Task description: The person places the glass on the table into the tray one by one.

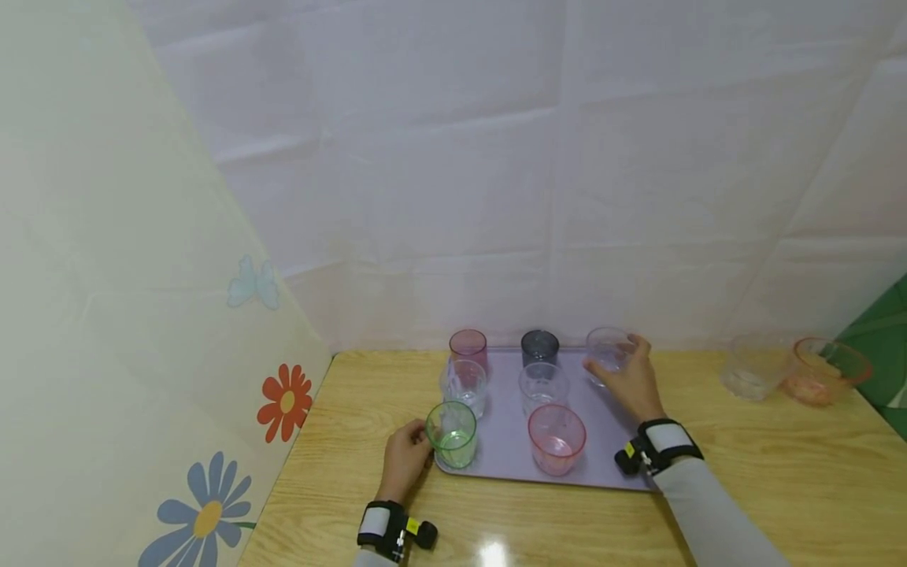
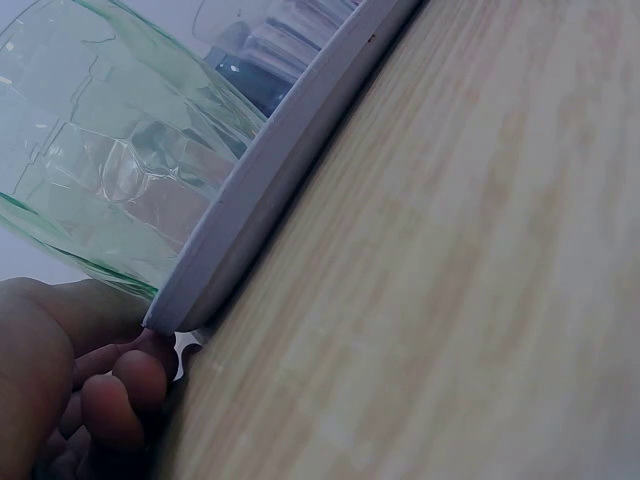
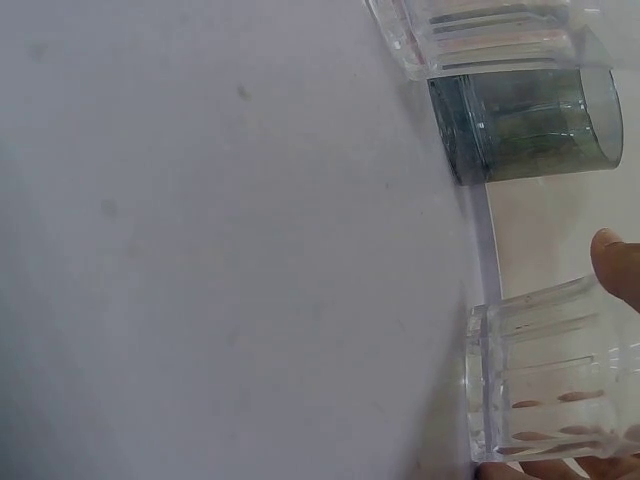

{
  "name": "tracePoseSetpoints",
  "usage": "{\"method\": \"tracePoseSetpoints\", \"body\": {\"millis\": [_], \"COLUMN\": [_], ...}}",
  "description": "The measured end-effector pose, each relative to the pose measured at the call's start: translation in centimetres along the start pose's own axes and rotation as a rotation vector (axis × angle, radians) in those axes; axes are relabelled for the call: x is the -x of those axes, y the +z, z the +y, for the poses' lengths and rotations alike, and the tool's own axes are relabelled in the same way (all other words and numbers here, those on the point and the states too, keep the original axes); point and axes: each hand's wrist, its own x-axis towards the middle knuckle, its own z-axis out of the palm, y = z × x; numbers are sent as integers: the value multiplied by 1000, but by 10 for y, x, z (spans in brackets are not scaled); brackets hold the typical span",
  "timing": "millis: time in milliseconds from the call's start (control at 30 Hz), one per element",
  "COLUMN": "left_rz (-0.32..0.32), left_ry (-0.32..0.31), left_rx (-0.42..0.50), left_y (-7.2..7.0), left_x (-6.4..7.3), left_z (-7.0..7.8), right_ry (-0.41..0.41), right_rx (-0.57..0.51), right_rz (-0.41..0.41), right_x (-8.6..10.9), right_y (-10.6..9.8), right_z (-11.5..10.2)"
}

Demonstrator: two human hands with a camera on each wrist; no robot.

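Observation:
On the lilac tray (image 1: 505,461) stand several see-through glasses. At its back right, my right hand (image 1: 633,383) holds a clear ribbed glass (image 3: 550,370), thumb on one side and fingers on the other. My left hand (image 1: 404,461) pinches the tray's front left corner, thumb side over the rim and fingertips below it, right beside a green glass (image 1: 453,449). A pink glass (image 1: 557,453) is at the front middle. Two clear glasses, one left (image 1: 468,390) and one central (image 1: 544,387), form a middle row. Behind them are a plum glass (image 1: 468,346) and a dark grey glass (image 1: 540,345).
To the right of the tray, a clear glass (image 1: 745,382) and a pink-rimmed bowl (image 1: 822,386) stand on the wooden table (image 1: 779,480). A pale cloth (image 1: 453,197) hangs right behind the table. A flower-printed panel (image 1: 142,331) borders the left side.

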Motion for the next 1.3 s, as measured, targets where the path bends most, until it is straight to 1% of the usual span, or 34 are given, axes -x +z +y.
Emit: {"method": "tracePoseSetpoints", "body": {"millis": [233,367,600,900,1000,1133,1300], "left_rz": [5,4,0,-7,-6,-7,-7], "left_ry": [4,-2,8,1,9,12,-8], "left_rx": [-2,-4,0,-1,-1,11,24], "left_y": [2,2,1,1,0,-1,-1], "left_x": [1,1,1,1,2,2,3], "left_z": [1,2,5,4,4,4,2], "right_ry": [-5,-30,-60,-55,-63,-54,-24], "right_rx": [0,-6,-21,-34,-63,-103,-118], "right_rz": [2,8,16,-24,-22,-7,2], "right_x": [0,-2,0,16,23,32,41], "right_y": [-1,-4,-13,-29,-35,-44,-57], "right_z": [3,6,5,8,10,8,6]}}
